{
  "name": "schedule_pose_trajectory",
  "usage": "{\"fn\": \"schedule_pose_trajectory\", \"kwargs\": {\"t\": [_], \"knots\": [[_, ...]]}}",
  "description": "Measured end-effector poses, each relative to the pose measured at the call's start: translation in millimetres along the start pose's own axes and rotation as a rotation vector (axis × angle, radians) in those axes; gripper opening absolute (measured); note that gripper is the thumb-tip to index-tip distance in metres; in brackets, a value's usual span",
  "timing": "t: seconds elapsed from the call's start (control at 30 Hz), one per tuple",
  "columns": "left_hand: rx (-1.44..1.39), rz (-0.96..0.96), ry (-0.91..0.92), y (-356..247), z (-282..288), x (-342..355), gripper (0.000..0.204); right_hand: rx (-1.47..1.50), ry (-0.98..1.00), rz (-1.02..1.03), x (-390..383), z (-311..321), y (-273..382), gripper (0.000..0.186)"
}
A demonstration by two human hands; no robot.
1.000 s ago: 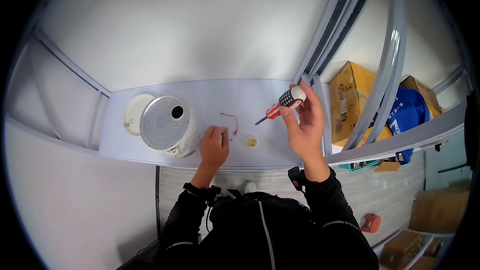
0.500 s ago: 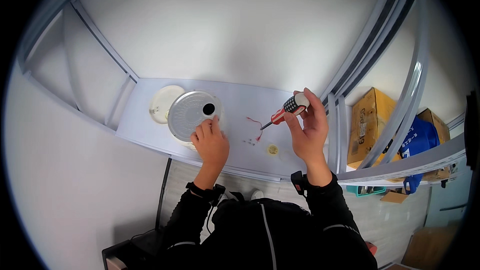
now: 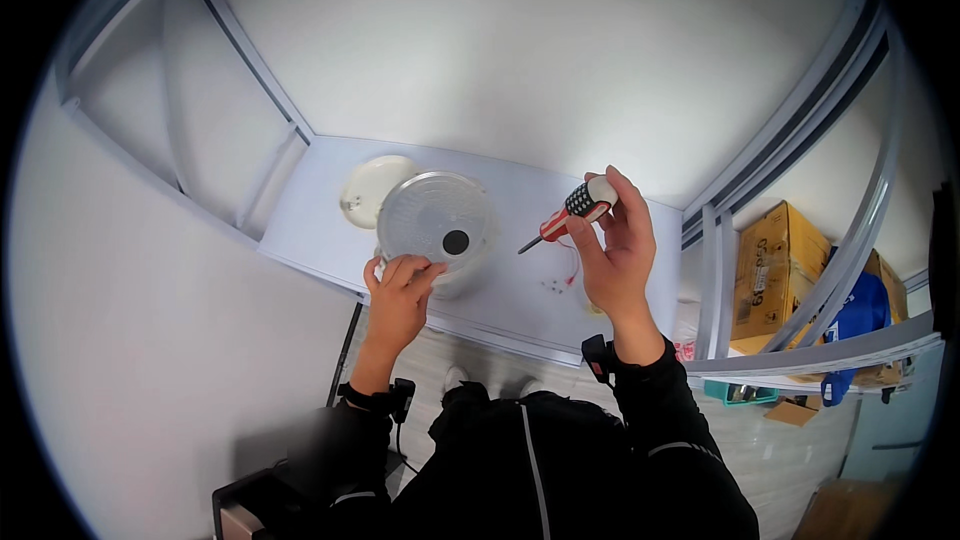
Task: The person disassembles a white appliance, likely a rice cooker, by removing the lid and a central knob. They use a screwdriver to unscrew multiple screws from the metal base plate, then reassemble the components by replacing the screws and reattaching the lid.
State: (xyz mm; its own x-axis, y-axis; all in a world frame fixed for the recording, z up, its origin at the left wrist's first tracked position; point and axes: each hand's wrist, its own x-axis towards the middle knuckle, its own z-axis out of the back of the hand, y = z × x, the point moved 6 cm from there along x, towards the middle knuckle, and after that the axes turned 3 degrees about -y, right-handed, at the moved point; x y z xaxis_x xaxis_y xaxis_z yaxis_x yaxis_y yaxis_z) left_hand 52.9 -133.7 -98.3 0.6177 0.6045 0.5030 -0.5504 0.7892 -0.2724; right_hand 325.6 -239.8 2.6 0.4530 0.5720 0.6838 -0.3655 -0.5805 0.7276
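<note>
My right hand [image 3: 622,258] holds a screwdriver [image 3: 580,208] with a thick red, white and black dotted handle, raised above the table. Its dark shaft points down to the left. Near the table's front edge, my left hand [image 3: 398,302] grips the near rim of a round appliance [image 3: 430,205], its fingers bent over the edge. This appliance has a silver ribbed top with a black disc [image 3: 456,242] towards its near side; blur softens its edge. Just behind it on the left lies a round cream-coloured cover [image 3: 378,180].
Red wire [image 3: 577,262] and several small screws [image 3: 553,286] lie below the screwdriver. A yellow round piece [image 3: 594,308] is partly hidden by my right wrist. Grey frame posts [image 3: 715,280] stand at the right, with a cardboard box [image 3: 775,270] and a blue bag [image 3: 858,310] beyond.
The round appliance has turned under my left hand, its black disc swinging from the right to the near side. My view has shifted; my right hand still holds the screwdriver aloft.
</note>
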Motion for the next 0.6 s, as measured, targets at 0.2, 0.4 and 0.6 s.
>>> {"fn": "schedule_pose_trajectory", "kwargs": {"t": [0.2,0.4,0.6], "knots": [[-0.033,-0.085,-0.038,62.3,15.5,1.1,0.046,0.007,0.0,-0.042,-2.8,-66.5,-0.8,0.067],[-0.361,-0.006,-0.057,90.7,9.3,4.6,0.058,-0.071,-0.02,-0.059,-7.0,-103.1,2.4,0.069],[-0.492,-0.028,-0.05,108.5,6.8,22.1,0.064,-0.127,-0.1,-0.035,-16.0,-122.2,8.6,0.07]]}}
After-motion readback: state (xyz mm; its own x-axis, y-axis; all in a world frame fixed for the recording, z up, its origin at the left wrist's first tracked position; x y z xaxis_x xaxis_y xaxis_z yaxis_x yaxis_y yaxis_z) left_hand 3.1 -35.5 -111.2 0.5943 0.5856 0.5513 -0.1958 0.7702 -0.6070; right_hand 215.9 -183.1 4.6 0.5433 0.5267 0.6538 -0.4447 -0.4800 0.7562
